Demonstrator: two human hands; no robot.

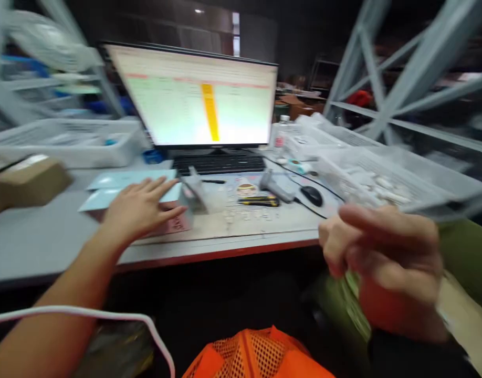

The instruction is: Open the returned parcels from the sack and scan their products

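Observation:
My left hand [140, 207] lies palm down on a light blue box [177, 193] with a pink label on its side, near the table's front edge. Its fingers are spread. Pale blue flaps or sheets stick out on the box's left. My right hand [386, 252] is in the air at the right, in front of the table's edge and over green fabric. Motion smears its bent fingers, and whether anything is in them does not show. Just right of the box stands a translucent plastic bag or sleeve [199, 191].
Behind are a monitor [201, 100] and keyboard [221, 164]. A yellow-black utility knife [260, 201], barcode scanner [274, 184] and mouse [312, 195] lie on the mat. White baskets [118, 149] flank the table; a cardboard box [32, 181] sits left. A white cable [83, 312] crosses low.

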